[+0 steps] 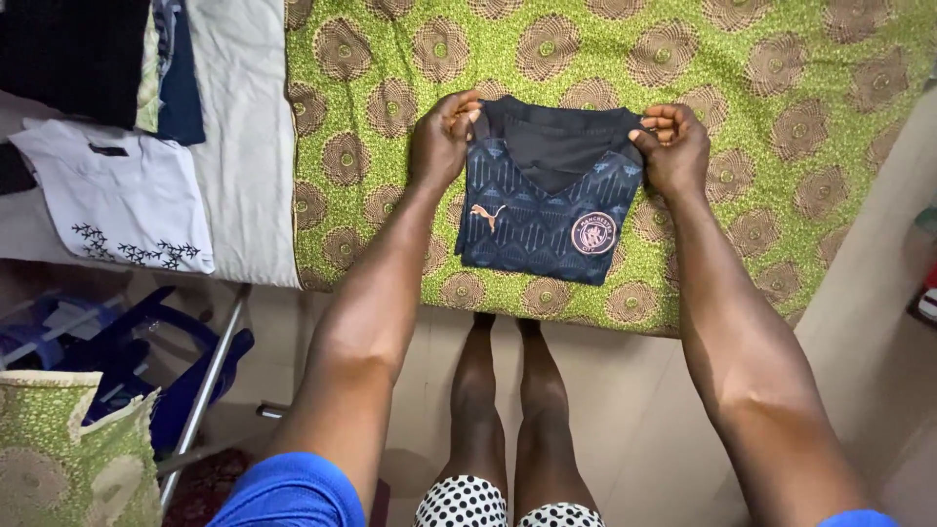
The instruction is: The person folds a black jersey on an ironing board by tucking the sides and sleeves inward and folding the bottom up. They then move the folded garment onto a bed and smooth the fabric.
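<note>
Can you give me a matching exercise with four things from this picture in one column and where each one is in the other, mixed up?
Things:
1. dark blue shirt
2. white shirt
3. left hand
4. right hand

Places:
A. gripping the dark shirt's top corner on the picture's right
B. folded on the green patterned sheet
C. gripping the dark shirt's top corner on the picture's left
D. lying at the far left, off the green sheet

Pairs: 1-B, 2-D, 3-C, 4-A
</note>
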